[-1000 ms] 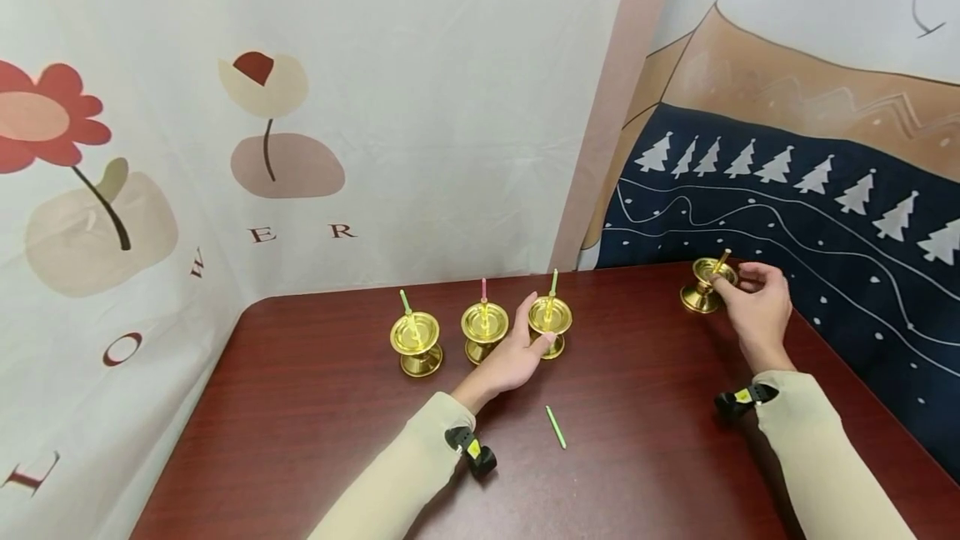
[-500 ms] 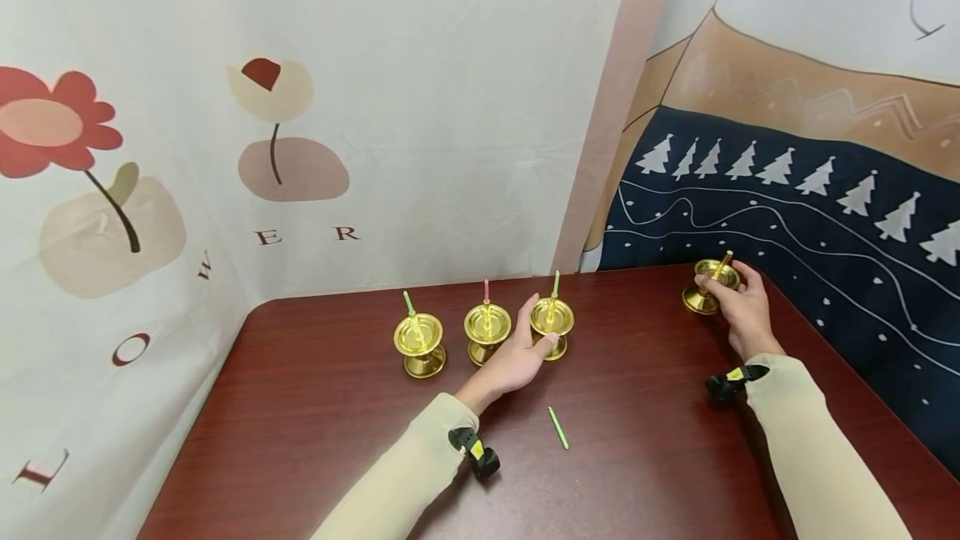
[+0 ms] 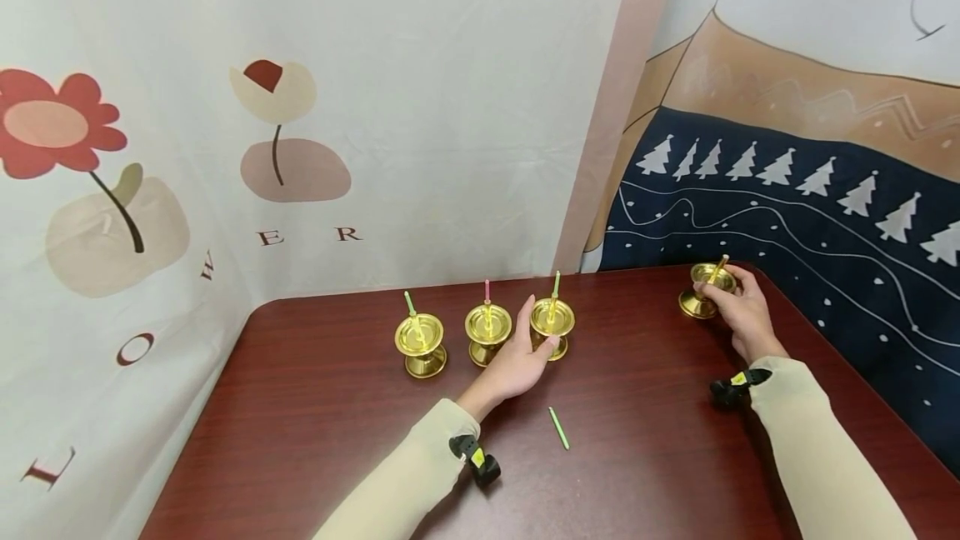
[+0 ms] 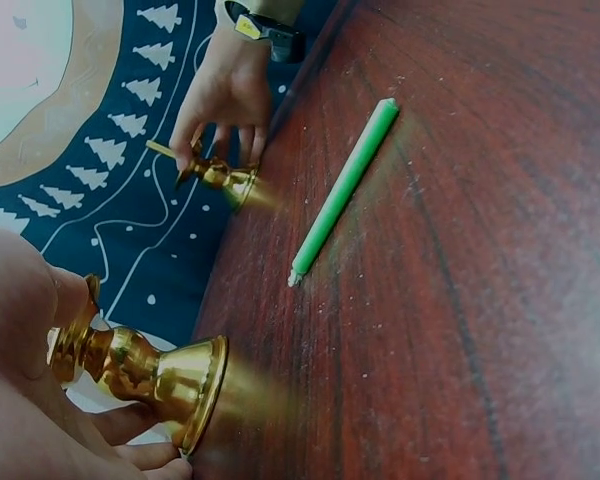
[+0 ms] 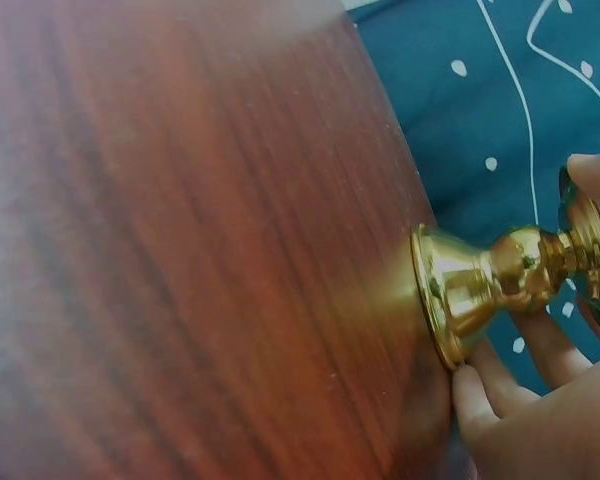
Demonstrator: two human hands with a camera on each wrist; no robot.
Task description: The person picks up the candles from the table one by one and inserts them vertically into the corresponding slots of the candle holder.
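My left hand (image 3: 516, 365) holds a brass candle holder (image 3: 551, 322) by its dish, thumb at the near rim and fingers round the far side; a thin green candle (image 3: 557, 283) stands in it. At the right rear of the table, my right hand (image 3: 742, 319) grips another brass candle holder (image 3: 699, 305), thumb on the dish rim and fingers behind the stem. From its dish a bare gold-coloured tube (image 3: 721, 267) sticks up at a slant. In the right wrist view, that holder's flared base (image 5: 450, 300) is close over the tabletop, fingertips beside it.
Left of my left hand stand two more brass holders, one with a pink candle (image 3: 487, 292), one with a green candle (image 3: 409, 303). A loose green candle (image 3: 558, 428) lies on the red-brown table (image 3: 300, 432). Printed curtains (image 3: 450, 107) hang behind.
My right hand has moved left and brought its fingers round the far-right holder, which then shifts slightly left. The left hand stays by its holder.
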